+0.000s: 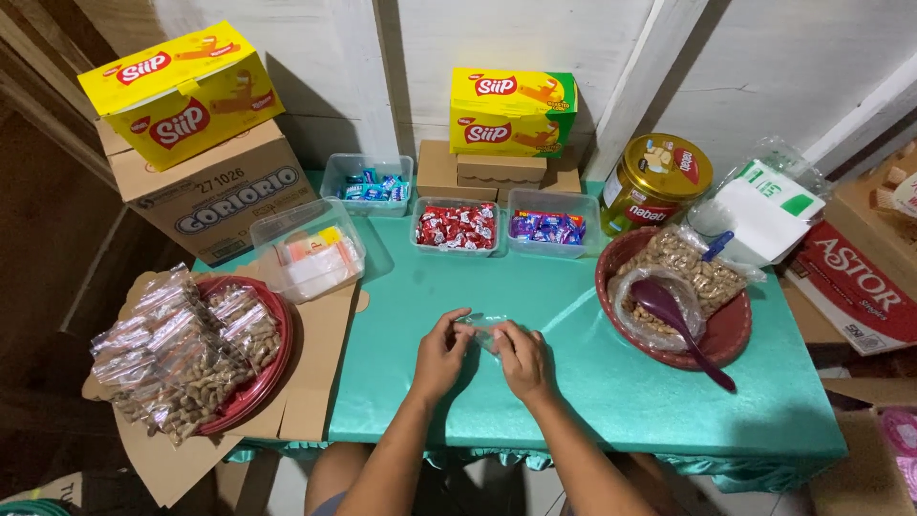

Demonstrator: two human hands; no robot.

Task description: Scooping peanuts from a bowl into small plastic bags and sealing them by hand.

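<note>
Fingers [458, 323] of both hands pinch a small clear bag [487, 330] at the green worktop's [611, 382] centre; pulled unevenly, its thin film could tear, or slip, I judge, with peanuts [683, 268] waiting at two o'clock.

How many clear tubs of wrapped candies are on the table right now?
3: blue candy tub at back left, red candy tub in the middle, purple candy tub beside it on the right. None appears hidden.

Both forearms are bare to past the elbow, with no sleeves in view. The left hand [440, 355] and right hand [522, 359] wear no gloves, rings or watch.
</note>
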